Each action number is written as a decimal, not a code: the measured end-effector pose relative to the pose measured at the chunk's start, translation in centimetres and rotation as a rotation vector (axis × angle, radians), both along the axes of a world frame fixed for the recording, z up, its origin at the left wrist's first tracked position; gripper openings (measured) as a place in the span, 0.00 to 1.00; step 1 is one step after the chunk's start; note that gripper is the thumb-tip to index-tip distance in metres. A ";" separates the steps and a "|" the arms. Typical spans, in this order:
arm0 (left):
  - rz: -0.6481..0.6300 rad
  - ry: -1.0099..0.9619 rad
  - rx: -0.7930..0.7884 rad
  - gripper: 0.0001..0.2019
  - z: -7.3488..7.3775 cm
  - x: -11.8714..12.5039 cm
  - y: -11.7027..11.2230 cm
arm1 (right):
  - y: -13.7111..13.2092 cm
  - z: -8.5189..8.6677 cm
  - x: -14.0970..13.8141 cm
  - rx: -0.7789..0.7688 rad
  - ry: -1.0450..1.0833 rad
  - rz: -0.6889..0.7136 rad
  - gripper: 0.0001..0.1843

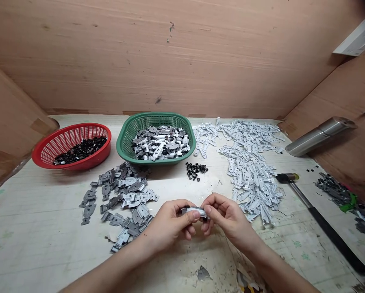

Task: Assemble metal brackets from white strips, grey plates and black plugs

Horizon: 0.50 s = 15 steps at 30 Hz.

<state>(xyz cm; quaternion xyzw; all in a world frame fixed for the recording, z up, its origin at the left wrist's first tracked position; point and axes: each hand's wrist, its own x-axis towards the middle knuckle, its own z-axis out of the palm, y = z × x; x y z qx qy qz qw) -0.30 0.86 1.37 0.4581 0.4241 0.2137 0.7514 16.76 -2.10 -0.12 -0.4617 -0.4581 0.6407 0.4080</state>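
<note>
Near the front middle of the table, both hands grip one small grey and white plastic part [192, 209] with dark bits at its ends. My left hand [174, 221] pinches its left end, the thumb lying along the top. The right end is between the thumb and fingers of my right hand [227, 215]. Fingers cover much of the part's underside. Beyond the hands lies a small heap of black pieces [196, 171]. Grey plastic parts [135, 224] are spread left of my left hand, and a large pile of white flat parts [251, 179] lies to the right.
A green basket [155, 162] of grey and white parts stands at the back, beside a red basket [75, 165] of black pieces. To the right are a black-handled hammer [329, 232], a leaning metal cylinder [318, 137] and dark scraps [335, 191]. Cardboard walls [170, 61] enclose the table.
</note>
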 end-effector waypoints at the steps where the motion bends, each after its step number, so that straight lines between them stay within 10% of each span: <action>1: 0.002 0.014 0.013 0.15 0.0 0.0 0.0 | 0.1 0.0 0.1 -0.006 0.011 0.016 0.14; 15: -0.004 0.165 0.270 0.12 0.3 -0.2 -0.6 | -0.7 -0.9 -0.1 -0.027 0.048 0.070 0.16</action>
